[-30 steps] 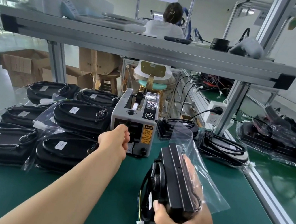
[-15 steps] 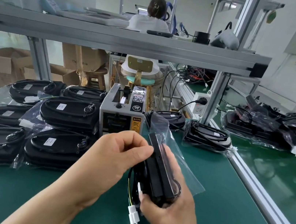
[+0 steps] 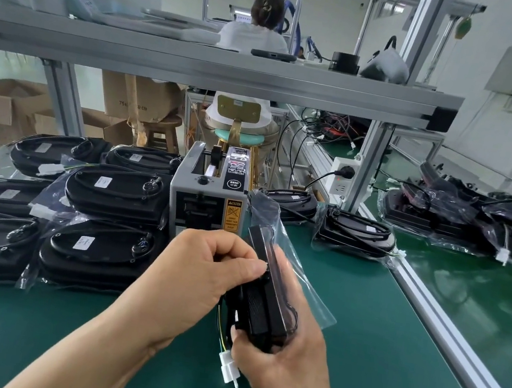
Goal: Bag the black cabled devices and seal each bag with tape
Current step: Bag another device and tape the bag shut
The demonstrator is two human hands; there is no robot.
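Bagged devices (image 3: 114, 196) lie stacked on the green mat (image 3: 29, 326) at far left, just beside the tape dispenser (image 3: 204, 206). Near centre, the left hand (image 3: 202, 279) has its fingers curled, thumb and forefinger pinched against the upper edge of the black cabled device (image 3: 265, 301); whether tape sits in that pinch cannot be told. The right hand (image 3: 285, 364) grips the device from below, holding it on edge above the mat inside a clear bag (image 3: 310, 288), its white connector (image 3: 230, 367) hanging at the near end.

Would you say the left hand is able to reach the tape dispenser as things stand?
Probably yes: the tape dispenser stands just beyond the left hand, nothing between. That hand pinches the bagged device in the right hand, though, so it must let go first.
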